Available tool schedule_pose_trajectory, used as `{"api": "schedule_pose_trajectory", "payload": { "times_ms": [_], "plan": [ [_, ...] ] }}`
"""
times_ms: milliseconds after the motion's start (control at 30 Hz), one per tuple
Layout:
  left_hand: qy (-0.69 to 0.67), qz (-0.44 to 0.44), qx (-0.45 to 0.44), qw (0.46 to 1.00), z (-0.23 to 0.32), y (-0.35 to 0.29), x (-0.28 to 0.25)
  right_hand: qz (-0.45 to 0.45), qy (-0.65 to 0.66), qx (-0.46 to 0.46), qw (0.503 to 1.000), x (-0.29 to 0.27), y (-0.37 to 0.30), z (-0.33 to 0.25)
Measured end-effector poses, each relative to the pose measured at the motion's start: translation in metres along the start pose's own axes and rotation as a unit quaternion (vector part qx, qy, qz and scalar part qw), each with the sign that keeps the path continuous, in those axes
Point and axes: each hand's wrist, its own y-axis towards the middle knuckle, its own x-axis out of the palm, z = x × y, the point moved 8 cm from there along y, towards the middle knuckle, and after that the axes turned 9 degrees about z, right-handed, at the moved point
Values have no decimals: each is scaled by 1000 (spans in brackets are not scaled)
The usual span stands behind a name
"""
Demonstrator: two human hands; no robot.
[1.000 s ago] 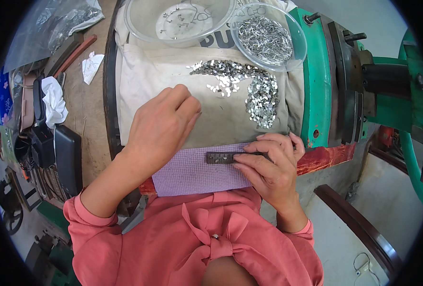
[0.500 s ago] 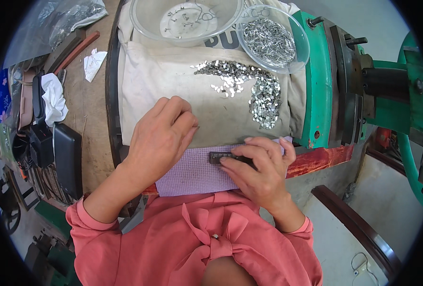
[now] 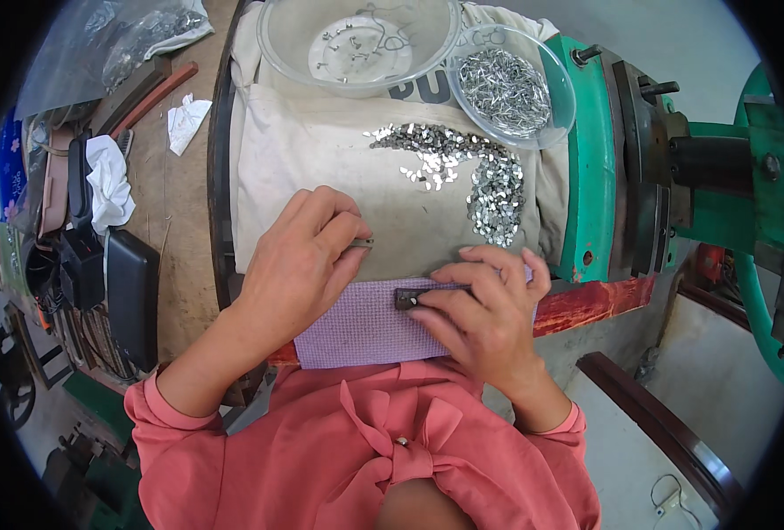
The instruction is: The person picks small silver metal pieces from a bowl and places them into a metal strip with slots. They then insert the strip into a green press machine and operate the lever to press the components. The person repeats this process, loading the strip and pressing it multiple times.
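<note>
My left hand (image 3: 302, 261) is above the beige cloth (image 3: 312, 150), thumb and forefinger pinched on a small thin metal piece (image 3: 363, 242) that pokes out past the fingertips. My right hand (image 3: 489, 309) grips a small dark block (image 3: 407, 298) over the purple checked cloth (image 3: 348, 327). A small bright spot shows on the block's face beside my right fingertips. The far end of the block is hidden under my fingers. Beyond my hands, many small shiny metal pieces (image 3: 496, 199) lie heaped in a bent band on the beige cloth.
At the back stand a large clear tub (image 3: 272, 44) with a few small metal parts and a clear bowl (image 3: 561, 124) full of metal pins. A green machine vise (image 3: 586, 177) borders the right side. Tools, a black case (image 3: 133, 300) and crumpled tissue (image 3: 109, 181) lie at left.
A small thin metal piece now shows in my left hand's pinch. The block in my right hand has shifted slightly, and its bright spot shows differently. The whole view has moved a little.
</note>
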Motion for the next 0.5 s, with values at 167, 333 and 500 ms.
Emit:
{"api": "schedule_pose_trajectory", "payload": {
  "times_ms": [167, 333, 500],
  "plan": [
    [37, 2, 26, 999, 3, 2, 7, 29, -19, -2, 999, -8, 26, 22],
    [16, 13, 28, 999, 5, 0, 3, 69, -42, -31, 996, 6, 55, 35],
    [-34, 24, 30, 999, 20, -11, -1, 49, -43, -44, 997, 25, 69, 40]
  ]
}}
